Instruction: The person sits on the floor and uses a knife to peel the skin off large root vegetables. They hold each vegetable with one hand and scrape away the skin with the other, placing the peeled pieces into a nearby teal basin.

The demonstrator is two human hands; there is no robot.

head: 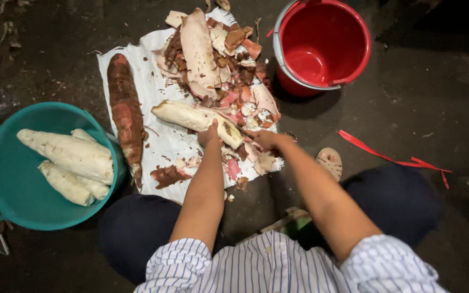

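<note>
My left hand (209, 135) grips a pale, mostly peeled cassava root (194, 116) lying across a white sheet (161, 141) on the ground. My right hand (267, 140) reaches to the root's right end among the peelings; whether it holds anything is hidden by the fingers. A pile of brown and pink peelings (221, 59) lies beyond the root. An unpeeled reddish-brown cassava (125, 111) lies on the sheet's left side.
A teal basin (6, 179) at the left holds three peeled white roots (69, 154). A red bucket (321, 46) stands at the upper right. A red strip (392, 157) lies on the dark ground at right. My sandalled foot (329, 161) is near the sheet.
</note>
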